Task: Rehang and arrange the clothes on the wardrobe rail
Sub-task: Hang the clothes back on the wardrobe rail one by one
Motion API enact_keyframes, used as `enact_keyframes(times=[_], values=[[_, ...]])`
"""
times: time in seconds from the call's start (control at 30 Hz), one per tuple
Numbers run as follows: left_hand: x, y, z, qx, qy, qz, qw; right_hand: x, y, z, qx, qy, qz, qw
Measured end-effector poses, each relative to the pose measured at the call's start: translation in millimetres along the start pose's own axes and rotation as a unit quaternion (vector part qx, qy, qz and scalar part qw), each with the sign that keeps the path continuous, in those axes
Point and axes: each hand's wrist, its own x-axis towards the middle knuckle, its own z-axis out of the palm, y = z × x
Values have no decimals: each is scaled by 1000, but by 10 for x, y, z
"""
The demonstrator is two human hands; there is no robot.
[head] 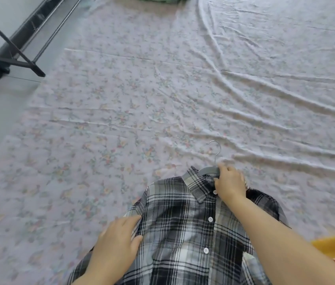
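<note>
While flat (hanger (209, 170) inside), shirt (183, 233) beneath hands (117, 241) (230, 187)

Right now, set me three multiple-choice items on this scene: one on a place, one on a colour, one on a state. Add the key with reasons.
1. Where does the shirt lie?
A. on a rail
B. on the bare floor
C. on the flowered sheet

2. What colour is the hanger in the shirt?
A. red
B. grey
C. yellow

3. What is the right hand doing?
A. gripping the hanger at the collar
B. hanging idle off the shirt
C. folding a sleeve

Key:
1. C, since the shirt is spread flat on the sheet.
2. B, since the bar that shows above the collar is grey.
3. A, since its fingers curl round the hanger just below the hook.
</note>
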Motion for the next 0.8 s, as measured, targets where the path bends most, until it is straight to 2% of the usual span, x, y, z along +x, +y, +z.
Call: enact_keyframes(times=[0.07,0.17,0.3,0.5,0.57,0.67,0.8], values=[[-65,10,-30,-8,0,3,1000,-106,15,-134,52,40,5,998],[-230,132,-184,-32,10,20,999,-475,-7,-490,112,37,-26,993],[-546,458,-534,-65,56,80,993,-1313,-188,-1015,87,100,-138,981],[-1268,818,-1038,-63,157,172,970,-2544,-793,-2046,116,201,-216,948],[-1605,820,-1223,-67,211,198,955,-2871,-999,-2385,136,225,-248,932],[-2029,705,-1442,-137,313,204,917,-3155,-1236,-2662,180,208,-279,920],[-2635,540,-1741,-158,432,143,876,-3416,-1548,-2890,206,192,-361,889]])
